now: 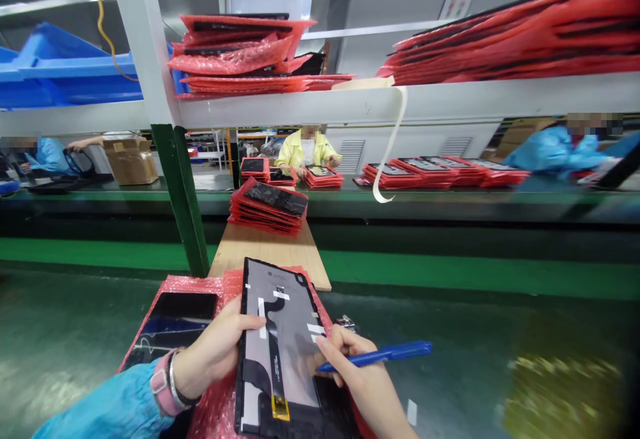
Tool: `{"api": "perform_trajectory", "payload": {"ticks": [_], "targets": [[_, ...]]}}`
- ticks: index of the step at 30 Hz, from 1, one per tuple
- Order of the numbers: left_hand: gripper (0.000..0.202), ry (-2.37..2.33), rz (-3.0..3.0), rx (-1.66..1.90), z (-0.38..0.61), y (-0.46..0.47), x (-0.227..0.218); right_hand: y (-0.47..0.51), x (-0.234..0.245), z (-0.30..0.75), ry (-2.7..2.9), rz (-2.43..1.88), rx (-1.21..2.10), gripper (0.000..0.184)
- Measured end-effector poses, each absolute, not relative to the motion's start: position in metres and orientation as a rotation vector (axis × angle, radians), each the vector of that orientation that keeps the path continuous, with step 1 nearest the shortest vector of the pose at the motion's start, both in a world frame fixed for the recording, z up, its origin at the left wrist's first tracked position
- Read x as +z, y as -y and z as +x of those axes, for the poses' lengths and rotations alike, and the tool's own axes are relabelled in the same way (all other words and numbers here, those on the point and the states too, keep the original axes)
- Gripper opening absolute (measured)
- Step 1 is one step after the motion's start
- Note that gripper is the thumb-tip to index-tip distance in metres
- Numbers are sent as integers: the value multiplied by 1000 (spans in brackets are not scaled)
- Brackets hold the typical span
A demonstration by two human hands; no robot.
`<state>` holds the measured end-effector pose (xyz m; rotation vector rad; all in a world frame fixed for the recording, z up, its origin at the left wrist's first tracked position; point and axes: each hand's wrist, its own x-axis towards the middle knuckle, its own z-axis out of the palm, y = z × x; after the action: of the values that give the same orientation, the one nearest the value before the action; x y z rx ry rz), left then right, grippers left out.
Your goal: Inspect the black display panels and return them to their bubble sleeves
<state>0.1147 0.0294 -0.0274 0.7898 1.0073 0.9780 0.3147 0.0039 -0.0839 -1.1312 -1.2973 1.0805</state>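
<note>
A flat tablet screen panel with a grey back, white tape strips and a dark flex cable is tilted up in front of me. My left hand grips its left edge, thumb lying on the back. Between the fingers of my right hand is a blue pen, held over the panel's right side; whether its tip touches the panel I cannot tell. Under the panel lies red bubble wrap. To the left, a dark glossy screen rests on more red wrap, partly behind my left arm.
A wooden board spans toward the far bench, bearing a stack of red-wrapped screens. A green post rises at its left. More red packs fill the shelf above. Tape hangs from it. Co-workers sit opposite, one in yellow.
</note>
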Motion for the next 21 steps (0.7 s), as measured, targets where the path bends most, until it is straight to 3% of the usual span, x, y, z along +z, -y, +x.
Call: {"api": "perform_trajectory", "payload": {"ticks": [10, 16, 21], "targets": [[65, -969, 956, 1254, 101, -21, 13, -7, -18, 347, 968, -976, 821, 50], [61, -876, 1003, 1367, 96, -11, 29, 2, -8, 337, 1132, -839, 1183, 39], [60, -918, 1022, 1425, 96, 0, 34, 16, -4, 326, 1308, -816, 1159, 35]]}}
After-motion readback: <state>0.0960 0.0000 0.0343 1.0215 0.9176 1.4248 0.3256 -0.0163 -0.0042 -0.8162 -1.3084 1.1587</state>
